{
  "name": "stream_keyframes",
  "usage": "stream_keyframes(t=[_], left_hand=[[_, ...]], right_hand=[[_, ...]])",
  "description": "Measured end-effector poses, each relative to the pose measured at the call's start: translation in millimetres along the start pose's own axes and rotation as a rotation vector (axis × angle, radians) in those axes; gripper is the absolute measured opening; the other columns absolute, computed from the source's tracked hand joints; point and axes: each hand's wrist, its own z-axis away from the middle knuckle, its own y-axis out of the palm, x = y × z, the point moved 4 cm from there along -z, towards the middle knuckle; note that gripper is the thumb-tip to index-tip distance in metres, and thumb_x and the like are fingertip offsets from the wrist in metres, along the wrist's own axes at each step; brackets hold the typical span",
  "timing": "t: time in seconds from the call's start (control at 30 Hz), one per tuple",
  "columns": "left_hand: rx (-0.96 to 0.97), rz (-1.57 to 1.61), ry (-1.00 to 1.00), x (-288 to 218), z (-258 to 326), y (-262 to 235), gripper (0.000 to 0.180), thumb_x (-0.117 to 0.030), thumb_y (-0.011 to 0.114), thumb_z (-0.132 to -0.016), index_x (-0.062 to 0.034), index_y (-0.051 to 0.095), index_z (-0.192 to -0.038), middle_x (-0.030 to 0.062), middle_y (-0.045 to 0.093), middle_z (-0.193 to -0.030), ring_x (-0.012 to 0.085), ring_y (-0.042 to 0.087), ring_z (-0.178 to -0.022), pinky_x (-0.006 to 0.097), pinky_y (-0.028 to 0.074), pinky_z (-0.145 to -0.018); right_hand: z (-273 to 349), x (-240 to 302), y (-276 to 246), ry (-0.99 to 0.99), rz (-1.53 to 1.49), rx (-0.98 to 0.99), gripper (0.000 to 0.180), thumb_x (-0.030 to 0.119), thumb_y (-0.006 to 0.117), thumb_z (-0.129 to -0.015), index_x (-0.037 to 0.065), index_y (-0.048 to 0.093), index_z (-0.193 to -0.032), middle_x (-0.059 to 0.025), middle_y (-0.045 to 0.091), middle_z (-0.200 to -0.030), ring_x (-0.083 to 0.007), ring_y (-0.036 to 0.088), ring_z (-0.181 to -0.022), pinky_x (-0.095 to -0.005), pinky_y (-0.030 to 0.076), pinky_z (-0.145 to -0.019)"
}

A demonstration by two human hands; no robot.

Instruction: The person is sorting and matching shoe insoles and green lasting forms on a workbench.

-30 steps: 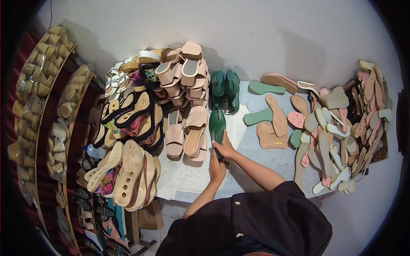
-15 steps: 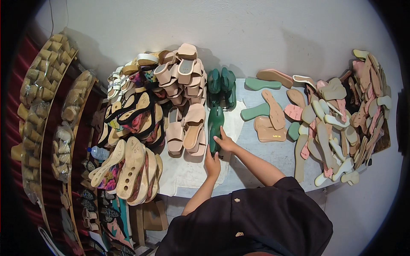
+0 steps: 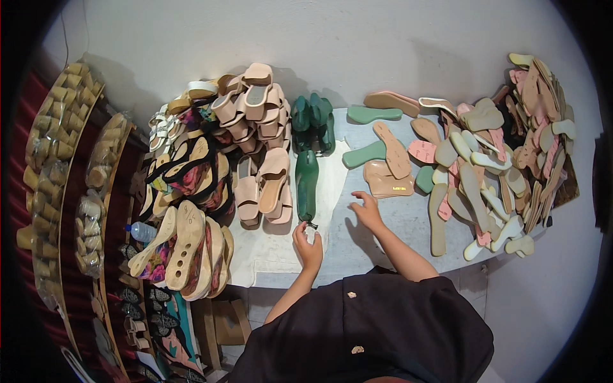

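A dark green shoe last [image 3: 307, 182] lies lengthwise on the table, with a small dark bit like a cord at its near end. My left hand [image 3: 309, 247] is just below that end, thumb and fingers apart, and nothing shows in it. To the right, my right hand [image 3: 368, 212] hovers over the table with its fingers spread and holds nothing. Just beyond its fingertips are stacked tan insoles [image 3: 387, 181], with a longer tan insole [image 3: 391, 148] and a green sole [image 3: 365, 155] next to them. More green lasts [image 3: 311, 118] stand behind the lying one.
Left of the last, pink heeled sandals [image 3: 274, 182] are piled up, beside wedge soles [image 3: 187, 249] and floral sandals. A big heap of loose insoles [image 3: 479, 185] covers the table's right end. Shelves at far left hold bagged heels [image 3: 57, 121]. A water bottle [image 3: 142, 232] lies near the wedges.
Both hands have come off the green last, which now lies on the table. My right hand has moved right toward the tan insoles. The view has shifted slightly.
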Motion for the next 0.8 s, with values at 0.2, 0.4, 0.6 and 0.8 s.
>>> stream_keyframes(t=[0.2, 0.4, 0.6, 0.8], left_hand=[[0.065, -0.015, 0.109, -17, 7, 23, 0.041, -0.001, 0.056, -0.077, -0.0055, 0.047, -0.116, 0.0125, 0.039, -0.123, 0.0253, 0.042, -0.115, 0.037, 0.04, -0.09], [0.08, -0.017, 0.207, -55, 20, 67, 0.037, -0.003, 0.058, -0.075, -0.0056, 0.051, -0.111, 0.0163, 0.042, -0.12, 0.0319, 0.043, -0.114, 0.04, 0.04, -0.09], [0.247, 0.026, 0.222, -90, 50, 128, 0.027, -0.006, 0.058, -0.076, -0.0059, 0.056, -0.103, 0.0147, 0.042, -0.121, 0.0301, 0.042, -0.114, 0.039, 0.037, -0.092], [0.362, 0.06, 0.271, -122, 88, 178, 0.024, -0.006, 0.058, -0.075, -0.0046, 0.057, -0.099, 0.0161, 0.045, -0.116, 0.0323, 0.043, -0.111, 0.039, 0.035, -0.094]], right_hand=[[26, -28, -83, -0.005, 0.091, -0.267, 0.03, 0.018, 0.063, -0.071, 0.01, 0.061, -0.099, -0.0088, 0.061, -0.096, -0.0292, 0.049, -0.102, -0.04, 0.036, -0.091], [57, -42, -168, 0.066, 0.289, -0.43, 0.031, 0.018, 0.063, -0.069, 0.013, 0.06, -0.099, -0.0072, 0.059, -0.1, -0.0277, 0.047, -0.103, -0.0405, 0.033, -0.092], [86, -54, -251, 0.081, 0.419, -0.558, 0.035, 0.016, 0.063, -0.068, 0.014, 0.059, -0.103, -0.007, 0.055, -0.105, -0.0278, 0.043, -0.111, -0.0429, 0.026, -0.097], [101, -76, -324, 0.147, 0.557, -0.589, 0.06, 0.015, 0.066, -0.065, 0.014, 0.048, -0.122, -0.0108, 0.049, -0.119, -0.0308, 0.04, -0.116, -0.0439, 0.026, -0.099]])
